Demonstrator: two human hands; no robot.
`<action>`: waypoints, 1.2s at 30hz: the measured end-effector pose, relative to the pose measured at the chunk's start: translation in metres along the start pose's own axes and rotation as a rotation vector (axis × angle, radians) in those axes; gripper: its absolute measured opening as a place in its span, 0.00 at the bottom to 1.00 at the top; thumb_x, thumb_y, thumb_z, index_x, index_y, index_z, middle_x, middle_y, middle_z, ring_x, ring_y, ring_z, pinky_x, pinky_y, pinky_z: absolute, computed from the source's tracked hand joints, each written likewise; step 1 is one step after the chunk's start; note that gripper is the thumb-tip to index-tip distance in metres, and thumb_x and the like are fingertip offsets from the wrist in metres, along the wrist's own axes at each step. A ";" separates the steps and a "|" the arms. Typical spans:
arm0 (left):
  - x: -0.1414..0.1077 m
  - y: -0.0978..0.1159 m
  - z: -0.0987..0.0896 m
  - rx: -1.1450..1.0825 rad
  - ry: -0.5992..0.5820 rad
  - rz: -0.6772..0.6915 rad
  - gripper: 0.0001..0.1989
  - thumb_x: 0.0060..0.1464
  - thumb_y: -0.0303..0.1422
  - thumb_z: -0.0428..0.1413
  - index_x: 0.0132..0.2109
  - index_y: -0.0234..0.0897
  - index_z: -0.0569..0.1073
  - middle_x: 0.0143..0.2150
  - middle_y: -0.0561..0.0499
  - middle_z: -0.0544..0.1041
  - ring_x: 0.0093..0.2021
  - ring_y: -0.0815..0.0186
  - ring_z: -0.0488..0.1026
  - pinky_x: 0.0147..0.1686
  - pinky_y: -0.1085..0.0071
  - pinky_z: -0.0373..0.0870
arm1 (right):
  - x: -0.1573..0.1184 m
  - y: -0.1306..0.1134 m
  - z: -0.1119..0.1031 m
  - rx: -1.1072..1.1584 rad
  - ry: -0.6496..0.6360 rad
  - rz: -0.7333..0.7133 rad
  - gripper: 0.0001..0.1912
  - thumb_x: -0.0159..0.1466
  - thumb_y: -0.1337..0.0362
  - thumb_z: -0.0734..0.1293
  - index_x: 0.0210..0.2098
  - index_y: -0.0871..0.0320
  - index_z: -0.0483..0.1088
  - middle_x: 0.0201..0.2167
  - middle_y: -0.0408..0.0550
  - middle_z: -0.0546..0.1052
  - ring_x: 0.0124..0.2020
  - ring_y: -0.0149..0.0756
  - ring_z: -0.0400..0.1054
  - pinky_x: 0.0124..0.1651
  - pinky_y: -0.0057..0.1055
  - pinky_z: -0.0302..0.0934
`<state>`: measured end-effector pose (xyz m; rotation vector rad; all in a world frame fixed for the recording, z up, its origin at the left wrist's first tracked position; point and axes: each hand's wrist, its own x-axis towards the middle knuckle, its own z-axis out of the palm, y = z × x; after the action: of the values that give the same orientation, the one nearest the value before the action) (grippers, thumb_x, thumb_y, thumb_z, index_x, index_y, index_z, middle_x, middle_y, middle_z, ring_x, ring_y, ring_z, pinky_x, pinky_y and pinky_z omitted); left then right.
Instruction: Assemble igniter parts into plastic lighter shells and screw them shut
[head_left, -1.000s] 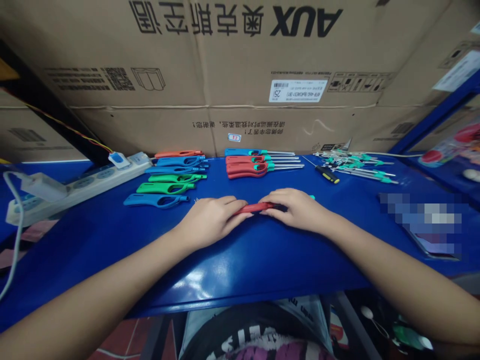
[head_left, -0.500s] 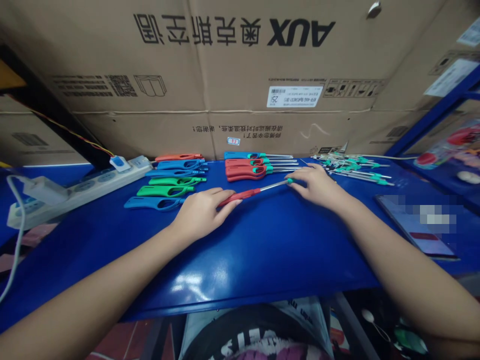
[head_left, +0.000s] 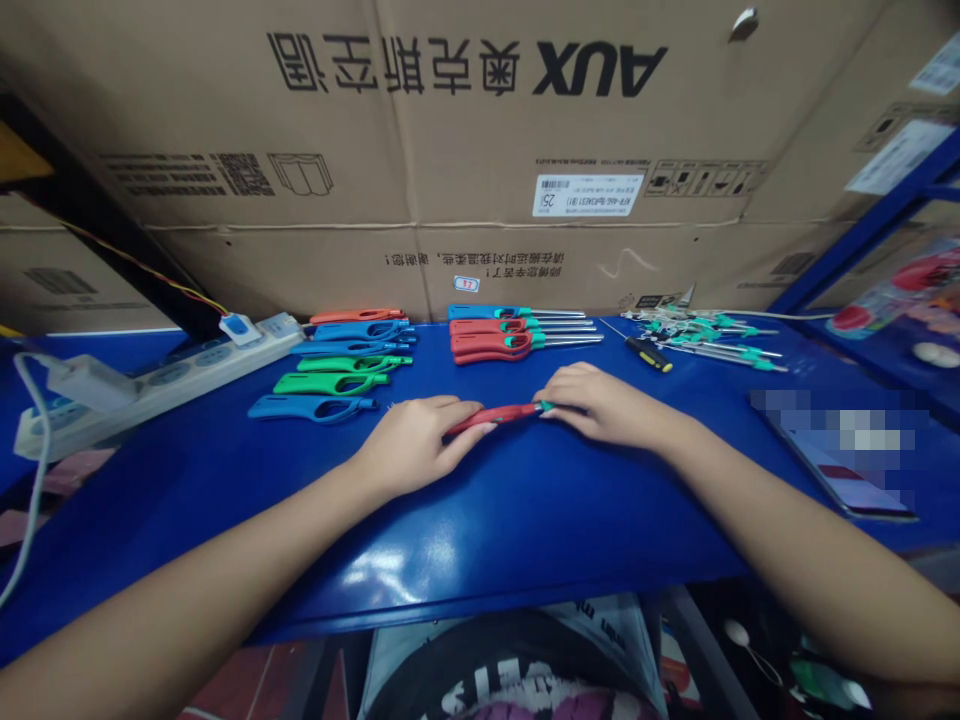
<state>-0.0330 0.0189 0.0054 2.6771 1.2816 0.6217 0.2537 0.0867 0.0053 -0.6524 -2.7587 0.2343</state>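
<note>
My left hand (head_left: 416,440) is closed around a red lighter handle (head_left: 504,415), held just above the blue table and pointing right. At the right end of that handle, my right hand (head_left: 600,400) pinches a small green plastic piece (head_left: 547,406). Only a short bit of metal shows between handle and green piece; the rest is hidden. Behind my hands lie red lighters (head_left: 491,347) with green triggers and metal tubes, along with a blue one (head_left: 472,312). Empty handles in blue, green (head_left: 330,383) and orange (head_left: 356,315) lie in a row at the left.
A screwdriver (head_left: 649,355) with a black and yellow handle lies behind my right hand. Beyond it sits a pile of green-ended metal tubes (head_left: 739,350). A power strip (head_left: 202,360) lies at the left, a phone (head_left: 832,455) at the right. Cardboard (head_left: 450,130) stands along the back.
My right hand has moved left and nearer with the green piece, up to the red handle. The metal tube between them is now almost out of sight. The screwdriver has come into view.
</note>
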 end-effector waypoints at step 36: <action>-0.007 0.021 -0.001 -0.203 0.041 -0.039 0.19 0.67 0.40 0.52 0.33 0.34 0.80 0.20 0.54 0.71 0.19 0.71 0.61 0.23 0.71 0.55 | 0.001 -0.029 0.014 0.135 0.078 -0.175 0.12 0.72 0.64 0.61 0.39 0.61 0.75 0.30 0.51 0.77 0.35 0.38 0.65 0.41 0.36 0.61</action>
<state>-0.0218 -0.0002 0.0096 2.4828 1.2060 0.7612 0.2365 0.0605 -0.0016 -0.3759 -2.6774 0.3452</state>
